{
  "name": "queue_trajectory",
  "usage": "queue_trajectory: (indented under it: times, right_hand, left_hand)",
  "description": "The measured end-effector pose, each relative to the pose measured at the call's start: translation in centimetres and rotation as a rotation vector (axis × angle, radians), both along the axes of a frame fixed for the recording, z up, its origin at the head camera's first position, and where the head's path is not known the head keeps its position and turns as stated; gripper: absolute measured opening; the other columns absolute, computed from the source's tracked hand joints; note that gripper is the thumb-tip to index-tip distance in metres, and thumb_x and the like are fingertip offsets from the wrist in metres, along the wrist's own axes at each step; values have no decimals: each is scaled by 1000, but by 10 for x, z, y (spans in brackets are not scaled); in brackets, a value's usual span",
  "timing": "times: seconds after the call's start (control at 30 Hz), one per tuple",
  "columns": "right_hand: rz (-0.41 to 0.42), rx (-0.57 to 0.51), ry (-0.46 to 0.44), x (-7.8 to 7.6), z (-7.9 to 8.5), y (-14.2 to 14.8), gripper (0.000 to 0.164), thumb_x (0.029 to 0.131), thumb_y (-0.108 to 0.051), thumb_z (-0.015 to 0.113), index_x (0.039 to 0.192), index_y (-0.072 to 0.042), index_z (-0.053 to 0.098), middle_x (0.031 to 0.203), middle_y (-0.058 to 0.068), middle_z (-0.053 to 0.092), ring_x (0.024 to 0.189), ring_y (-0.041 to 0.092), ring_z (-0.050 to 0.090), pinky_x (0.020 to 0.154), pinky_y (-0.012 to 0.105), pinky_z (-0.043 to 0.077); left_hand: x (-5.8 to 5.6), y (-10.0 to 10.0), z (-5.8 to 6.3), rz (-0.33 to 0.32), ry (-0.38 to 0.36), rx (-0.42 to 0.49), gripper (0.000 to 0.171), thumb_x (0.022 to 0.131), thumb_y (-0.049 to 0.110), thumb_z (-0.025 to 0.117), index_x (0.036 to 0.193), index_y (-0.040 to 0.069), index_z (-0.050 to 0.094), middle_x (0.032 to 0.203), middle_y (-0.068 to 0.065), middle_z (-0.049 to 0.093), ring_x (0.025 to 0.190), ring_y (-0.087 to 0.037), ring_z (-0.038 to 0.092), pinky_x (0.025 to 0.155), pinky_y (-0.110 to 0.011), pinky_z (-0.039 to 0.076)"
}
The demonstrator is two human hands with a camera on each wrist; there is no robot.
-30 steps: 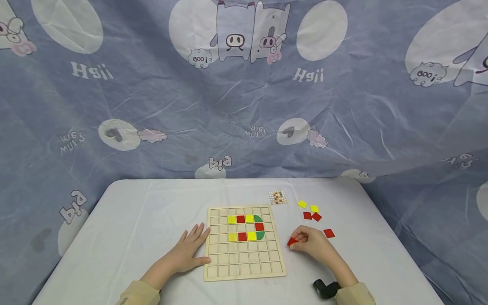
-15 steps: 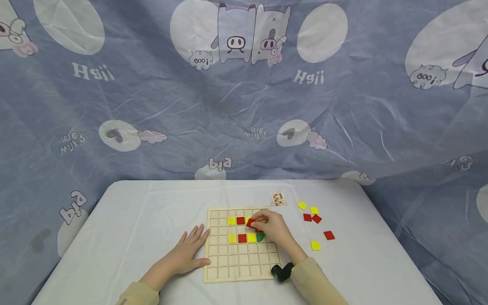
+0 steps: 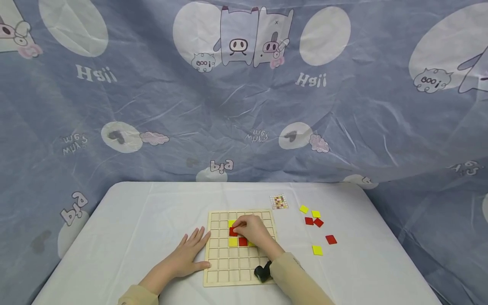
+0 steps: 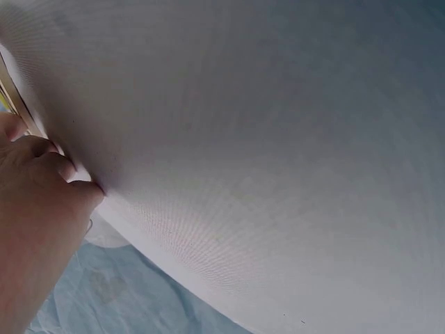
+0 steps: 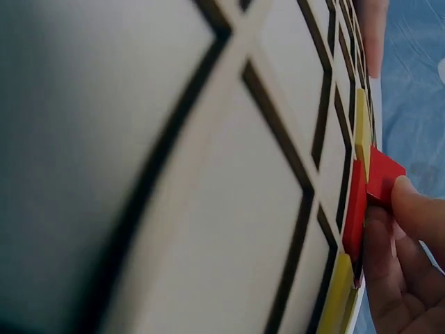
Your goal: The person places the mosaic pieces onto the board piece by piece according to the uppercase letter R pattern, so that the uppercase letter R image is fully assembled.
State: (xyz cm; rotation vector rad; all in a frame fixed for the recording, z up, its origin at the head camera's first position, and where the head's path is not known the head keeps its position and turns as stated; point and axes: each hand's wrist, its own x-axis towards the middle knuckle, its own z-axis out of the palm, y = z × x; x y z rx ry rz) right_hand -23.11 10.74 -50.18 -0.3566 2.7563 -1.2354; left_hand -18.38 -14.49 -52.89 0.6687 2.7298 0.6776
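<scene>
A wooden grid board (image 3: 223, 271) lies on the white table. My right hand (image 3: 251, 231) pinches a red square tile (image 3: 233, 231) between thumb and fingers, over the cell between two yellow tiles. In the right wrist view the held red tile (image 5: 384, 177) is tilted, beside a yellow tile (image 5: 362, 125) and another red tile (image 5: 354, 209) set in the grid. My left hand (image 3: 184, 256) lies flat with spread fingers, its fingertips and thumb at the board's left edge. The right hand hides the upper right tiles of the pattern.
Loose yellow tiles (image 3: 317, 250) and red tiles (image 3: 331, 239) lie right of the board. A small printed pattern card (image 3: 279, 201) is behind the board's far right corner. The black wrist camera (image 3: 262, 273) hangs over the board's near right part. A patterned cloth (image 3: 244, 106) hangs behind the table.
My right hand has carried the red tile leftward from the table right of the board, across the pattern to its left column. The left hand has stayed at the board's edge.
</scene>
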Motion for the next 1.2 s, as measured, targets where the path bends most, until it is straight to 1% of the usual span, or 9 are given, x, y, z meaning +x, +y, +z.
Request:
queue_trajectory:
  times: [0.23, 0.37, 0.57, 0.67, 0.8, 0.9, 1.03, 1.1, 1.2]
  right_hand:
    - [7, 100, 75, 0, 2, -6, 3, 83, -10, 78, 83, -7, 76, 85, 1, 66, 71, 9, 55, 64, 23, 48]
    - [13, 141, 76, 1, 4, -6, 2, 83, -7, 77, 85, -9, 76, 85, -1, 64, 71, 8, 53, 63, 22, 47]
    - [-5, 26, -12, 5, 13, 10, 7, 88, -11, 73, 95, -9, 75, 89, -1, 68, 72, 8, 58, 64, 22, 50]
    - [-47, -10, -8, 9, 17, 30, 11, 90, -13, 72, 99, -9, 75, 92, 0, 71, 73, 10, 62, 65, 24, 52]
    - [-176, -24, -5, 15, 24, 64, 12, 90, -14, 72, 100, -10, 75, 93, -1, 73, 78, 11, 65, 69, 27, 54]
    - [-270, -16, -5, 20, 26, 96, 13, 89, -14, 73, 101, -10, 76, 97, 0, 74, 84, 11, 66, 73, 28, 56]
    - [-353, 16, 6, 28, 24, 141, 17, 89, -14, 73, 104, -7, 75, 101, 5, 74, 88, 15, 68, 74, 28, 56]
    - [-391, 32, -2, 33, 23, 161, 18, 90, -14, 72, 106, -5, 74, 102, 8, 74, 88, 17, 68, 73, 30, 56]
    - [-451, 72, -47, 42, 20, 187, 23, 90, -18, 72, 109, -4, 72, 104, 11, 72, 86, 18, 65, 73, 31, 55]
  left_hand:
    - [1, 1, 4, 0, -3, 13, 93, 85, 59, 66, 156, 12, 29, 164, -17, 17, 152, -39, 12, 121, -63, 9]
    - [2, 0, 5, 4, -6, 15, 92, 85, 58, 66, 156, 12, 29, 164, -17, 17, 152, -39, 12, 121, -63, 9]
    - [2, 0, 6, 11, -7, 21, 93, 84, 57, 67, 156, 13, 29, 164, -17, 18, 152, -39, 12, 121, -63, 9]
    - [3, 0, 6, 12, -6, 17, 93, 84, 58, 67, 156, 12, 30, 164, -17, 18, 152, -39, 12, 121, -63, 9]
    - [4, 0, 6, 9, -11, 20, 93, 84, 58, 67, 156, 12, 29, 164, -17, 18, 152, -39, 12, 120, -63, 9]
    - [4, 0, 6, 3, -15, 28, 93, 84, 58, 67, 156, 12, 29, 164, -17, 18, 152, -40, 12, 120, -64, 9]
    - [3, 0, 4, -2, -13, 36, 93, 84, 58, 67, 156, 12, 29, 164, -18, 18, 152, -40, 12, 120, -64, 9]
    - [3, -1, 3, -2, -12, 31, 94, 84, 59, 67, 156, 12, 29, 164, -17, 17, 152, -40, 12, 120, -64, 8]
    - [2, -1, 1, 1, -13, 23, 95, 83, 61, 66, 156, 13, 28, 164, -16, 17, 152, -39, 12, 120, -64, 9]
